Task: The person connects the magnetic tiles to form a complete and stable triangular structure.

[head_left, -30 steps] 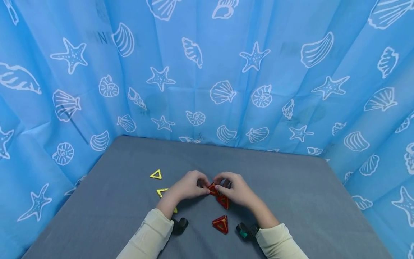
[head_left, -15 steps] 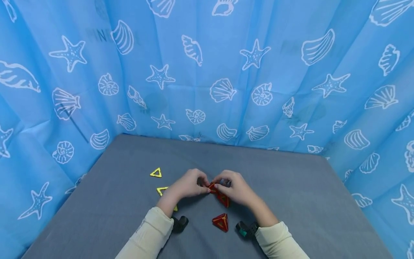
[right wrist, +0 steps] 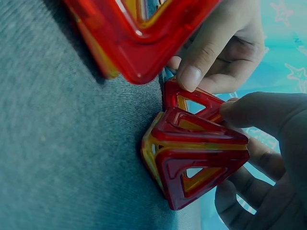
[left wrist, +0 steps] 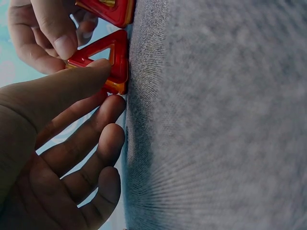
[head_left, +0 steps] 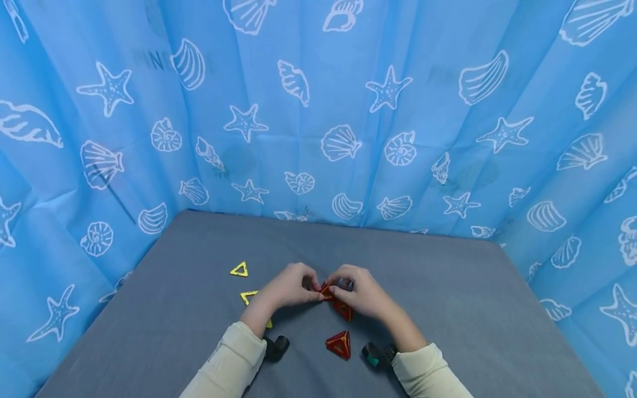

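In the head view both hands meet over the grey table around a red magnetic triangle tile piece [head_left: 327,294]. My left hand [head_left: 291,287] pinches its left side, the thumb lying across the near face [left wrist: 120,72] in the left wrist view. The right hand [head_left: 363,293] pinches its upper corner between thumb and fingers. Touching or very near it stands a small red pyramid of triangle tiles [right wrist: 175,177] with yellow inner edges, beneath the right hand. Another red pyramid [head_left: 339,345] sits closer to the body, between the wrists. Fingers hide the held piece's far side.
Yellow triangle tiles lie to the left: one [head_left: 239,274] farther back, another [head_left: 244,297] beside the left forearm, and a yellow piece [head_left: 270,324] partly hidden under it. A blue shell-patterned curtain [head_left: 298,138] hangs behind the grey table [head_left: 423,265].
The held red piece seems to shift very slightly between the fingertips. Both hands stay in nearly the same place, and the other tiles have not moved.
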The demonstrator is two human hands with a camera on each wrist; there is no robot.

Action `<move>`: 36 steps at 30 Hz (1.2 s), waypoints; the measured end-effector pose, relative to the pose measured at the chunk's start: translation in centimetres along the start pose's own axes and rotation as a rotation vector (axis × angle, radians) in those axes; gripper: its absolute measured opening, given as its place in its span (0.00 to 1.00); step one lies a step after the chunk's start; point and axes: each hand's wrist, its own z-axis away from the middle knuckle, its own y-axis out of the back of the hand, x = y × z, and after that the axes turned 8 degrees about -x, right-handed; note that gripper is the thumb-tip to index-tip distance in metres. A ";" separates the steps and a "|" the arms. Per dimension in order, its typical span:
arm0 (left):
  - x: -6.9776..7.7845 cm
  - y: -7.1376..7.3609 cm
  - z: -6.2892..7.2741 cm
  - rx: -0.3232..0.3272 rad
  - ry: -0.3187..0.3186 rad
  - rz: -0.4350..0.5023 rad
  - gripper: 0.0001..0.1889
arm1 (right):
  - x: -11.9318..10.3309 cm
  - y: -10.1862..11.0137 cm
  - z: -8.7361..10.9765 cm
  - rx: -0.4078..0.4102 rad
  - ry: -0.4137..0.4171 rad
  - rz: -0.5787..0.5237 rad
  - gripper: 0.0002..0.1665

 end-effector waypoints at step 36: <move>0.1 0.1 0.3 0.010 -0.040 0.005 0.05 | -0.4 -0.1 0.1 0.032 0.014 0.114 0.05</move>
